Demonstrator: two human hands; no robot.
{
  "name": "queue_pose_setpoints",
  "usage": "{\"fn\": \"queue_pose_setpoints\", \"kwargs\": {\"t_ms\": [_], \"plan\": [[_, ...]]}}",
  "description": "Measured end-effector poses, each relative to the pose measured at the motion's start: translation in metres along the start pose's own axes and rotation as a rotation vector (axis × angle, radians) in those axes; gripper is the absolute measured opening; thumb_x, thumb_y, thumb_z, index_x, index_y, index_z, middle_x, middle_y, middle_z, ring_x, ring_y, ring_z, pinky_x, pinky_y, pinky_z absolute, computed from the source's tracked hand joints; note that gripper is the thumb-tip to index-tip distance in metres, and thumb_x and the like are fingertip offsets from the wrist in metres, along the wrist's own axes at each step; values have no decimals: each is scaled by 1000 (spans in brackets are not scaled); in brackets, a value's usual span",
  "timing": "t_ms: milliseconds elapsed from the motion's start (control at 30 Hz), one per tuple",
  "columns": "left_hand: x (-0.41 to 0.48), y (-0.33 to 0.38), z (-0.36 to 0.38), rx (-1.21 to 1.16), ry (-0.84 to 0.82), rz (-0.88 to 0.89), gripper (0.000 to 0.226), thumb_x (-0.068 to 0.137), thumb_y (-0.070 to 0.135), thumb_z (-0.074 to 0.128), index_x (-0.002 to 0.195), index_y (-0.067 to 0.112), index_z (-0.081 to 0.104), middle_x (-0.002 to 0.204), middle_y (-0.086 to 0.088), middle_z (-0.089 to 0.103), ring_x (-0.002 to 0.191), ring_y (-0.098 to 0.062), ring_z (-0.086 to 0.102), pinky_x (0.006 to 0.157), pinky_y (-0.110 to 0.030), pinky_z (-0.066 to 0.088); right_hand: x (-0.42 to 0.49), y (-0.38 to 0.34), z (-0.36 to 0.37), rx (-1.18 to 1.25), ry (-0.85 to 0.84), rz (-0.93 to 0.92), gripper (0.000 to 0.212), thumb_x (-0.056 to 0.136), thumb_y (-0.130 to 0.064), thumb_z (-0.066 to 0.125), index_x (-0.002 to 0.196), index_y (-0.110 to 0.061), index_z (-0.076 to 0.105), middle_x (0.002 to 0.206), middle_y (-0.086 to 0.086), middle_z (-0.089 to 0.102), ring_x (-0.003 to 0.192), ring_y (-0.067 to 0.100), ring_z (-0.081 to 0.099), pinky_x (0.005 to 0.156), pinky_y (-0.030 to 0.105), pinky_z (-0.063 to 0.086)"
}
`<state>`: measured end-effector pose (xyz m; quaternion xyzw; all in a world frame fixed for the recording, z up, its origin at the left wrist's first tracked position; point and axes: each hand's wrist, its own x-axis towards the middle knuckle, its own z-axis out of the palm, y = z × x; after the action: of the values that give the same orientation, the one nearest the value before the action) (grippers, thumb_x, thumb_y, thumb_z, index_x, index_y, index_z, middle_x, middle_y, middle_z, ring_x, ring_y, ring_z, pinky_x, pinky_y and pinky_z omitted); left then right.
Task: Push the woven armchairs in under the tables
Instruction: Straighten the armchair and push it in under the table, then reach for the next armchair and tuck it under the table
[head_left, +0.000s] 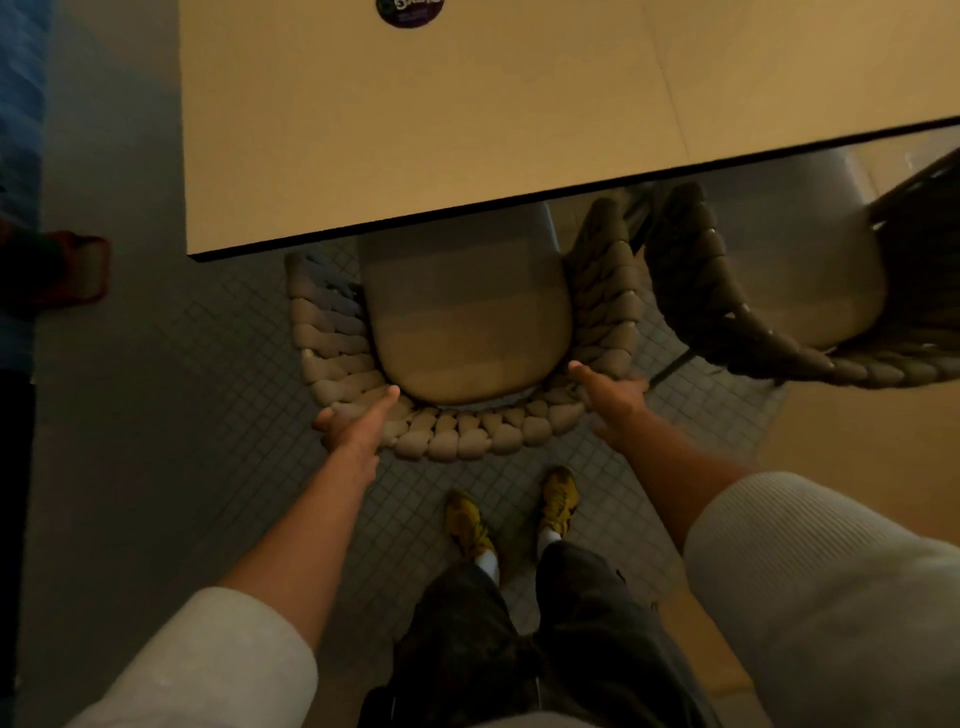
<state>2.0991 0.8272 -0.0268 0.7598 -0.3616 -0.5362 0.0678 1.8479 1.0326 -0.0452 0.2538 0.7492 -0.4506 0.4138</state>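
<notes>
A woven armchair (467, 436) with a thick braided backrest and a tan seat cushion stands below me, its front half under the beige table (415, 130). My left hand (356, 418) grips the left part of the curved backrest, thumb over the inner edge. My right hand (610, 397) grips the right part of the same backrest. A second woven armchair (753, 332), darker, stands to the right, also partly under the table.
The floor is small grey tiles. My feet in yellow shoes (514, 514) stand just behind the chair. A dark round sticker (410, 10) lies on the table's far side. Something red and dark (57, 270) sits at the left edge.
</notes>
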Motion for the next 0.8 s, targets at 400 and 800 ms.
{"fn": "queue_pose_setpoints", "kwargs": {"t_ms": [400,800], "plan": [[-120,6,71,167,-346,122,91,87,50,78,158,18,31,150,-3,47,130,-25,52,94,-46,54,-54,13,-121,68,-30,15,85,90,-49,79,155,-12,39,151,11,52,135,31,55,99,52,58],[-254,-79,204,172,-490,69,64,95,53,66,149,24,48,150,-3,51,132,-27,53,103,-48,51,-9,21,-335,97,-89,45,87,90,-51,80,160,-18,39,160,12,44,135,37,55,90,55,63]]}}
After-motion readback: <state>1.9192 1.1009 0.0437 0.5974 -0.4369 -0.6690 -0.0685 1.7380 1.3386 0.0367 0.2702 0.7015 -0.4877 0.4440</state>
